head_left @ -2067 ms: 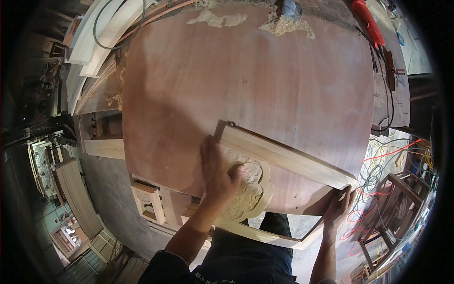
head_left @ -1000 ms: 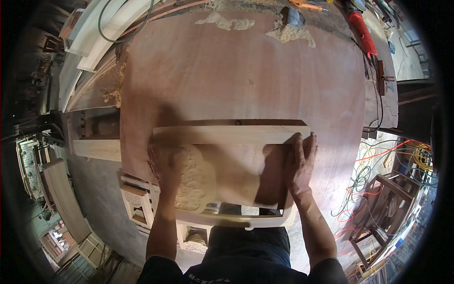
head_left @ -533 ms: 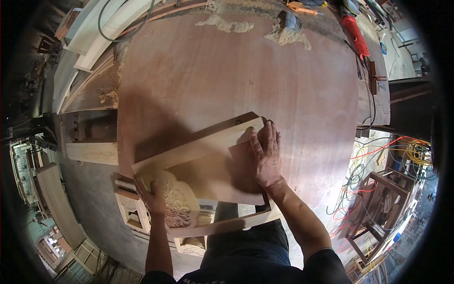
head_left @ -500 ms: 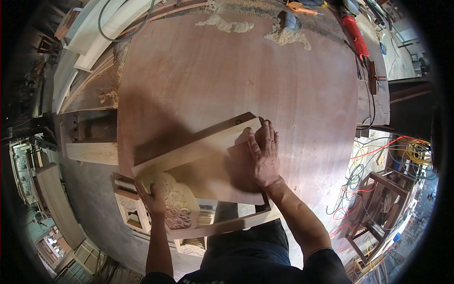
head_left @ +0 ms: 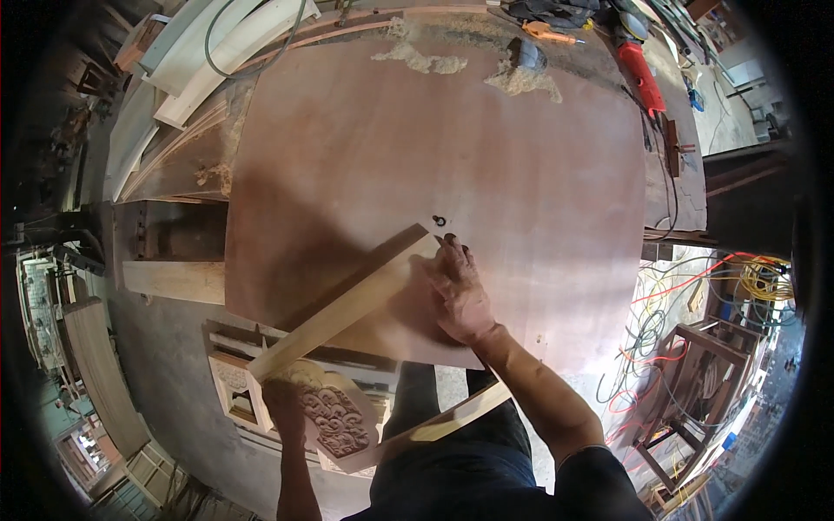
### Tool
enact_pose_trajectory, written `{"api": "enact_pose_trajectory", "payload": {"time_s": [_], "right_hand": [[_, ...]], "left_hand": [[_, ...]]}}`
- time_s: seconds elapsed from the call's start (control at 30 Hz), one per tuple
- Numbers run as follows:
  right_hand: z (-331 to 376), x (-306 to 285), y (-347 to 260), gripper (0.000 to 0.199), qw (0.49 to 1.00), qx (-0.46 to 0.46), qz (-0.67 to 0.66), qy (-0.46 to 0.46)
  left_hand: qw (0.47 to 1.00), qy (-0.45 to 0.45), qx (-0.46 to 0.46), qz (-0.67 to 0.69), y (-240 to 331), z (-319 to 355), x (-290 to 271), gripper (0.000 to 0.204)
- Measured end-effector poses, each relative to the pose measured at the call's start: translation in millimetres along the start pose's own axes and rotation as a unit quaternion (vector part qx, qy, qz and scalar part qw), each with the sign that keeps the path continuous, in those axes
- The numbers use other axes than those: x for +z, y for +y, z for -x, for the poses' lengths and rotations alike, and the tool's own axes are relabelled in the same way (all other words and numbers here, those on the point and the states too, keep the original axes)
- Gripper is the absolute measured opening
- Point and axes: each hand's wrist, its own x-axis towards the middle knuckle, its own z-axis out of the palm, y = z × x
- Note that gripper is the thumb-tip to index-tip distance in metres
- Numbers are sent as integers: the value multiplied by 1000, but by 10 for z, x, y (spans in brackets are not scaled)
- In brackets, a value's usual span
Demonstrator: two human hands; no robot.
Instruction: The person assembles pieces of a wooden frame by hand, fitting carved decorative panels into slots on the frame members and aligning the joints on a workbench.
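A pale wooden frame [head_left: 347, 300] is tilted over the near edge of a reddish-brown board [head_left: 521, 182]. A carved scrollwork panel [head_left: 334, 417] sits at its left end. My left hand [head_left: 284, 401] is closed around that left end, beside the carving, with its fingers partly hidden. At the frame's far right corner, my right hand [head_left: 460, 300] grips the end of the long rail, its fingers bent over the edge. The frame's near rail [head_left: 460, 412] passes close in front of my body. A small dark ring [head_left: 439, 220] lies on the board just beyond the corner.
A red power tool [head_left: 641, 78] with a cord lies at the far right, near an orange tool [head_left: 552, 33]. Sawdust [head_left: 421, 61] is heaped along the board's far edge. More carved frames [head_left: 239, 391] stand below left. Tangled cables [head_left: 647, 339] and a wooden stool [head_left: 704, 382] are at right.
The frame has turned and tipped, its far corner moving left and nearer to me, which uncovers the small dark ring. My right hand has moved with it, and the left end has dropped lower.
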Motion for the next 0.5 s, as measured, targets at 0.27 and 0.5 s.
{"api": "enact_pose_trajectory", "payload": {"time_s": [0.27,0.5], "right_hand": [[376,-1245,294,43,815,281,-481,159],[1675,-3046,537,67,564,161,-776,233]], "left_hand": [[986,123,114,7,1859,298,-256,55],[934,26,161,318,3277,583,54,47]]}}
